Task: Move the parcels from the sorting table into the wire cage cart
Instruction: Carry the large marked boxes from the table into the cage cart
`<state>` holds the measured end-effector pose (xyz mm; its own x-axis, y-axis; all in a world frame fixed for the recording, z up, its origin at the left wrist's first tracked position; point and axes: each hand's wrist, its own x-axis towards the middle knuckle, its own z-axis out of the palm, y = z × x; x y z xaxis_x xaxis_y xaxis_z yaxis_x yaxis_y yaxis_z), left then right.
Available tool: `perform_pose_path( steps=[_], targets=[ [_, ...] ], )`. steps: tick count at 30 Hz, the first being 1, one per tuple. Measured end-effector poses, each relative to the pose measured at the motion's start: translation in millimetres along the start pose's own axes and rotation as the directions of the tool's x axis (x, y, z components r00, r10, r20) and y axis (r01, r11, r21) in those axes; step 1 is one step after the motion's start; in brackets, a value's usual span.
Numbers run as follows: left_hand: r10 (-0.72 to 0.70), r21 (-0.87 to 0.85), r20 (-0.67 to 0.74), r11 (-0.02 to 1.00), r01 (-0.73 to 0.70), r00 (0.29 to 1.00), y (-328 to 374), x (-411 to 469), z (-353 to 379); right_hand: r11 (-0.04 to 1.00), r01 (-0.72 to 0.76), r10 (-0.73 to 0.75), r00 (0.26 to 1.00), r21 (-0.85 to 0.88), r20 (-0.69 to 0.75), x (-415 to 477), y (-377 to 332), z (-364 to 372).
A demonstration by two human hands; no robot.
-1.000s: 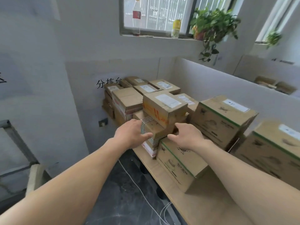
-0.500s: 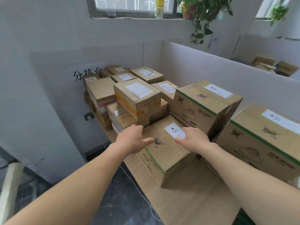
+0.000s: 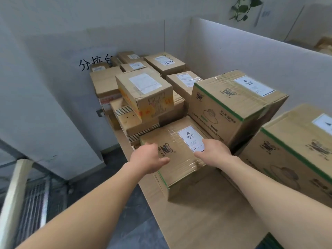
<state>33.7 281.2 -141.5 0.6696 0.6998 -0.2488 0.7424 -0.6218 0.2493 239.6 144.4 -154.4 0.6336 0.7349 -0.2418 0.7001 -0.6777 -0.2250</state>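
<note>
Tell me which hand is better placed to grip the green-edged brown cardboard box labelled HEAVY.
Left, probably. The left hand is at the open left edge of the green-edged cardboard box; the right hand rests on its label, crowded by a larger box.

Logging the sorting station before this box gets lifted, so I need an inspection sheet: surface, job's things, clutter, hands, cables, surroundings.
Surface: wooden sorting table, bare near front edge.
Job's things: HEAVY-labelled box nearest; middle green-edged box and right green-edged box beside it; smaller parcels stacked behind; wire cage cart lower left, blurred.
Clutter: nothing seen.
Hands: left hand at HEAVY-labelled box's left edge; right hand flat on its top; both open.
Cables: nothing seen.
Surroundings: white partition, trailing plant, wall lettering.
</note>
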Motion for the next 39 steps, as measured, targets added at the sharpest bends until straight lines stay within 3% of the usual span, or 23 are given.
perform_pose_path(
  steps=[8,15,21,27,39],
  targets=[
    [-0.017,-0.082,0.034,0.996,0.020,0.999,-1,-3,19,0.999,0.004,-0.006,0.999,-0.051,-0.043,8,3,11],
    [-0.091,-0.199,0.013,0.976,0.091,0.996,-17,-20,32,0.979,-0.106,0.087,0.990,0.173,0.111,-9,7,30],
    [-0.179,-0.320,0.036,0.930,0.181,0.983,-26,-35,44,0.934,-0.171,0.132,0.981,0.314,0.141,-30,-2,41],
    [-0.280,-0.478,0.105,0.827,0.295,0.954,-60,-67,59,0.936,-0.197,0.154,0.974,0.291,0.164,-62,-21,53],
    [-0.391,-0.513,0.124,0.761,0.396,0.912,-167,-161,58,0.964,-0.128,0.081,0.976,0.232,0.201,-132,-120,96]
  ],
)
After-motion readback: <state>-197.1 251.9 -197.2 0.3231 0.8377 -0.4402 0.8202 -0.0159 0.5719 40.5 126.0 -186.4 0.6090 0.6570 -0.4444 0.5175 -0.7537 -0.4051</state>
